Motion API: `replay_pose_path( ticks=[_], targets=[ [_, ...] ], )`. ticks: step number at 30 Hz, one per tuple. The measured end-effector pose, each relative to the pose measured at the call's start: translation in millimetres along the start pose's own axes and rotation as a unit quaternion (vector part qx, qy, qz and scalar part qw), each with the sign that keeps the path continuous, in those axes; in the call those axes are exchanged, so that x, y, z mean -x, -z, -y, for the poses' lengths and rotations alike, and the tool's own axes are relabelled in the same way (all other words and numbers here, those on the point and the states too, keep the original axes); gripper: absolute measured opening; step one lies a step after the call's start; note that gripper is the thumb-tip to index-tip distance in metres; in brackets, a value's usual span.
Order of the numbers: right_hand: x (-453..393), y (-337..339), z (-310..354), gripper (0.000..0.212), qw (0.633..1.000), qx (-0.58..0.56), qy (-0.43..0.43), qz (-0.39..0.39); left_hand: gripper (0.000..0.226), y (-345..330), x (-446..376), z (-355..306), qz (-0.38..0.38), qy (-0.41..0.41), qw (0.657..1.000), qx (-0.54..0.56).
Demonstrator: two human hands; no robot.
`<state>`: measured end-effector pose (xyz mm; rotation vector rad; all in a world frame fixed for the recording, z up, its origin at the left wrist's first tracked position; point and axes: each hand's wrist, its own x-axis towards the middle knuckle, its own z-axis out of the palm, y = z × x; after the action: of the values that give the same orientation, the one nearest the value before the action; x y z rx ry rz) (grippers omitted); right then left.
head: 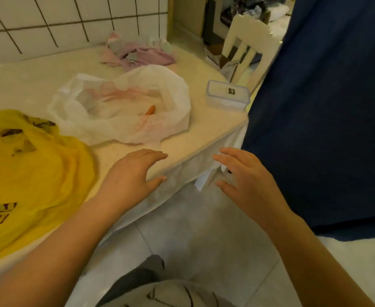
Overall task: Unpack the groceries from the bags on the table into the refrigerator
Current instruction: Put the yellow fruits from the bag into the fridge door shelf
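Both hands are empty with fingers spread, left hand (135, 173) over the near table (195, 138) edge and right hand (246, 180) just off it, so grabbing the floppy white bag (124, 107) could honestly roll that carrot (150, 110) out.

On the cloth-covered table (193, 138), a flattened yellow plastic bag (27, 173) lies at the left. Right of it and farther back sits an open white plastic bag (124, 103) with an orange carrot (150, 110) inside. Behind that, by the tiled wall (71, 23), lies crumpled pink cloth (137, 55). A clear lidded plastic box (227, 95) sits at the right edge, with a white wooden chair (246, 47) behind it.
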<state>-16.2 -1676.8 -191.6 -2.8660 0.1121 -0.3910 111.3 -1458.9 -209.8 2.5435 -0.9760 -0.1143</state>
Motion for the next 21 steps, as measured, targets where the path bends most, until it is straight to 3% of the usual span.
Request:
replay_pose_path(
  ticks=[8,14,21],
  targets=[
    [-141,-28,-61,0.052,0.989,-0.013,0.137,0.058,0.048,-29,-86,35,-0.069,0.122,0.99,0.032],
    [-259,-50,-91,0.051,0.97,0.024,0.189,0.152,0.058,-51,-165,66,-0.139,0.161,0.974,0.084],
    [-366,-83,-108,0.049,0.914,0.07,0.313,0.249,0.07,-78,-236,72,-0.114,0.217,0.954,0.175]
  ],
)
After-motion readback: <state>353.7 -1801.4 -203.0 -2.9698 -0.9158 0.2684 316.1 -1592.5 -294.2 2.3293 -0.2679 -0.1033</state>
